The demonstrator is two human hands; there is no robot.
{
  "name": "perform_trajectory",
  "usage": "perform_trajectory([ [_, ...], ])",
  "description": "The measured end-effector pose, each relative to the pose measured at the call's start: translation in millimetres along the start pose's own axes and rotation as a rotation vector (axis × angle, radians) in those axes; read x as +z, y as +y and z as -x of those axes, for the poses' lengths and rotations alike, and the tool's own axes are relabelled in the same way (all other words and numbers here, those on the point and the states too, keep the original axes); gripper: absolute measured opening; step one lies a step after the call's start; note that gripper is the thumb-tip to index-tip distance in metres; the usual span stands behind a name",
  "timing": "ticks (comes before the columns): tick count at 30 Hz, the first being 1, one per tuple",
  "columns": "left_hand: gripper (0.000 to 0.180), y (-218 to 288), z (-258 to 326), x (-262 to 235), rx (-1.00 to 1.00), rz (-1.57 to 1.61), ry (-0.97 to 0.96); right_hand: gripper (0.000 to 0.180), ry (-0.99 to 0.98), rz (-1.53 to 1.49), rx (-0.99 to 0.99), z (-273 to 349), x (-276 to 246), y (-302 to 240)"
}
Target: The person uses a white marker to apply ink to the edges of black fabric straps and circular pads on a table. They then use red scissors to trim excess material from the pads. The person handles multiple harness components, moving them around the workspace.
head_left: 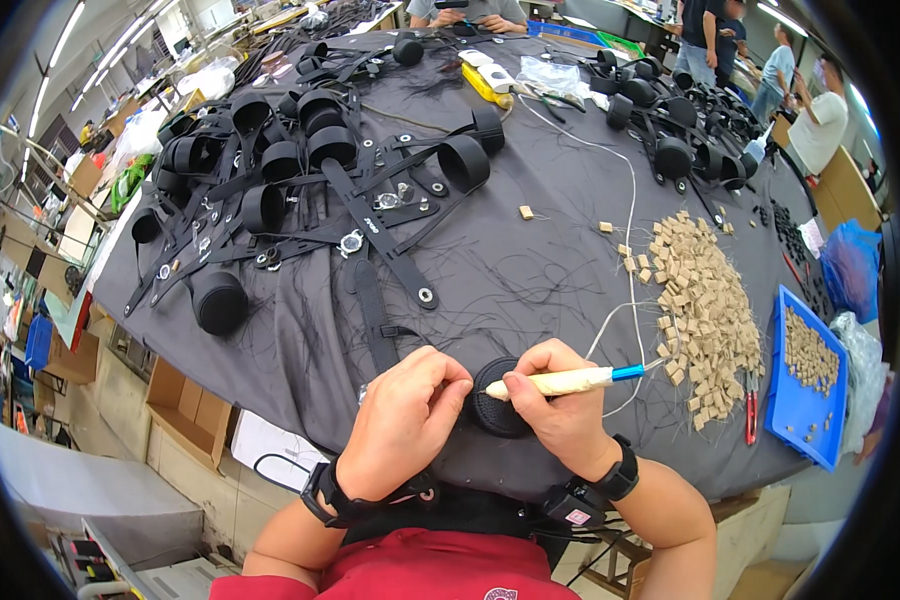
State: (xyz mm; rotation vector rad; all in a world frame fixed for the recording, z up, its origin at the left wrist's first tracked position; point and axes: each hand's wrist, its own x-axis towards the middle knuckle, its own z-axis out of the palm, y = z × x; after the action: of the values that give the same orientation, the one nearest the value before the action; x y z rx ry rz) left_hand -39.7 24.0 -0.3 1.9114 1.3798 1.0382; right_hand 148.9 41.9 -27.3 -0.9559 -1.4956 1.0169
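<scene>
A round black padded cup (pixel 500 397) with a textured face lies at the table's near edge, between my hands. My right hand (pixel 562 405) grips a corded pen-shaped tool (pixel 560 382) with a cream wrapped handle and a blue end; its tip points left, over the cup. At the cup's left side, my left hand (pixel 407 418) is closed in a pinch. Whatever lies between those fingertips is too small to make out. A black strap (pixel 372 315) runs from the cup's left toward the pile of straps behind.
Black straps with cups (pixel 280 160) are heaped at the left, more (pixel 670 110) at the far right. Small tan blocks (pixel 705 310) form a pile to my right, beside red-handled tweezers (pixel 751 410) and a blue tray (pixel 795 440). A white cord (pixel 632 215) crosses the grey cloth.
</scene>
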Motion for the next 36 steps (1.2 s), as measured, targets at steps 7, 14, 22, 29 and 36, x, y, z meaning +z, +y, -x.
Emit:
perform_trajectory([
  [7, 0.004, -0.8, -0.5, 1.6, 0.011, -0.001, 0.002, 0.016, 0.003, 0.016, -0.008, 0.1, -0.1, 0.9],
  [14, 0.004, 0.0, -1.2, 0.3, 0.001, 0.016, 0.026, 0.016, -0.013, 0.052, -0.011, -1.1, -0.6, -1.3],
  [22, 0.016, 8.4, 1.0, -17.0, 0.177, -0.47, 0.14, 0.012, 0.058, -0.148, 0.108, 2.6, -2.4, 4.2],
  [29, 0.019, 9.2, 27.4, -0.9, 0.024, -0.248, -0.17, 0.011, 0.034, -0.167, 0.119, 1.2, -3.3, 3.2],
  [36, 0.007, 10.5, 18.8, -6.8, -0.01, -0.064, -0.103, 0.011, 0.035, -0.198, 0.137, 0.5, -3.4, 1.5],
])
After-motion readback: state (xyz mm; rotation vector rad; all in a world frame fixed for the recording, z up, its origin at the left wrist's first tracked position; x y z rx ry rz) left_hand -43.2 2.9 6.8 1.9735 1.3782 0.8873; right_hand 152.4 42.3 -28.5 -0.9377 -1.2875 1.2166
